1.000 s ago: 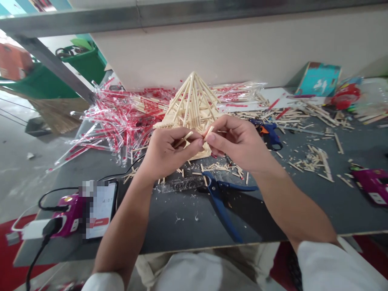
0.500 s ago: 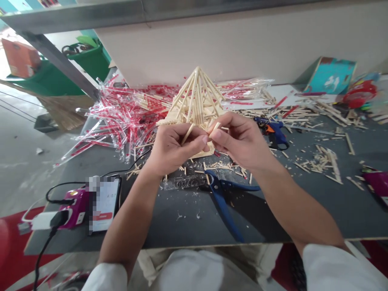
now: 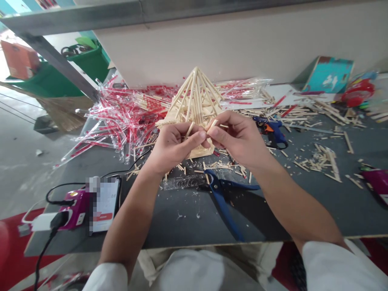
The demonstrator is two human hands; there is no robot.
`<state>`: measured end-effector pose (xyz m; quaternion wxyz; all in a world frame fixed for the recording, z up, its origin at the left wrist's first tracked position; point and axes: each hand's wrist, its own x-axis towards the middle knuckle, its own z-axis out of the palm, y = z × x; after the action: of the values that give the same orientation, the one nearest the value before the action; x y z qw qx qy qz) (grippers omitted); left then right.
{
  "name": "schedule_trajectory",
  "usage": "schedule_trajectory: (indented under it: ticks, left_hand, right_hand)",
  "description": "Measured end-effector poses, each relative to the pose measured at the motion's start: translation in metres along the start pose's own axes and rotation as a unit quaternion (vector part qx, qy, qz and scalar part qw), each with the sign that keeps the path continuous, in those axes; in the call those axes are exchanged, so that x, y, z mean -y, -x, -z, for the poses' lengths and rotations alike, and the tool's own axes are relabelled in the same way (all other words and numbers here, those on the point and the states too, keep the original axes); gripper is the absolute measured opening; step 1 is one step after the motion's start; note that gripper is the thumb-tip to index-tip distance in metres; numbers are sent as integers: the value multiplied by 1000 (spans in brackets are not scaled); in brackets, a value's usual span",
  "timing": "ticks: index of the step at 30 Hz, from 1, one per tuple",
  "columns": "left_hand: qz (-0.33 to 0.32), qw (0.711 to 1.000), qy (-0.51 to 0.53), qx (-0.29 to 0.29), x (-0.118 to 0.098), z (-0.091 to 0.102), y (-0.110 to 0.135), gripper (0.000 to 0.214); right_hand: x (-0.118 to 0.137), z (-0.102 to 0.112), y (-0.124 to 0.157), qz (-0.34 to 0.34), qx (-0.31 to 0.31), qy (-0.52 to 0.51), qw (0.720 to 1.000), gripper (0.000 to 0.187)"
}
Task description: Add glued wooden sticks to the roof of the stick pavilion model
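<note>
A pyramid frame of glued wooden sticks point(image 3: 194, 101) stands on the table just beyond my hands, its lower part hidden behind them. My left hand point(image 3: 176, 147) pinches a short wooden stick point(image 3: 190, 129) between thumb and fingers. My right hand point(image 3: 236, 137) pinches another short stick point(image 3: 212, 125) at its fingertips. The two sticks are close together, and my fingertips nearly touch above the base of the frame.
A heap of red-printed plastic-wrapped sticks point(image 3: 127, 117) lies behind and left. Blue-handled cutters point(image 3: 220, 198), a clear ruler point(image 3: 182, 182), a blue glue gun point(image 3: 271, 131), a phone point(image 3: 104, 206) and scattered stick pieces point(image 3: 321, 161) lie on the dark table point(image 3: 182, 218).
My hands have drawn slightly closer, and the left stick shows less above my fingers. The view has shifted a little since the oldest frame. The frame has not moved on the table.
</note>
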<state>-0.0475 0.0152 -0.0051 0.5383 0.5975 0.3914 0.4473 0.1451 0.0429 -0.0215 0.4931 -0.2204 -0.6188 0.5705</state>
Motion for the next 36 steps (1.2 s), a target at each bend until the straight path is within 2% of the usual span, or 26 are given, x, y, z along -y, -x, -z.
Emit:
schedule_trajectory:
  ticks: [4, 9, 13, 18, 24, 36]
  left_hand:
    - [13, 999, 39, 32, 1, 3, -1, 29]
    - [11, 1000, -2, 3, 2, 3, -2, 23]
    - [-13, 995, -95, -16, -2, 5, -1, 19]
    - [-49, 972, -225, -36, -8, 4, 1, 21]
    - [-65, 962, -261, 52, -10, 2, 6, 28]
    - [-54, 962, -253, 92, -9, 4, 6, 36]
  right_hand:
    - [10, -1, 0, 10, 13, 43, 999, 17]
    - [17, 1, 2, -1, 11, 83, 996, 21]
    - [24, 2, 5, -45, 24, 89, 995, 26]
    - [24, 3, 5, -41, 8, 123, 992, 23]
    - [21, 4, 3, -53, 6, 95, 994, 26]
    - [20, 4, 3, -60, 8, 86, 994, 30]
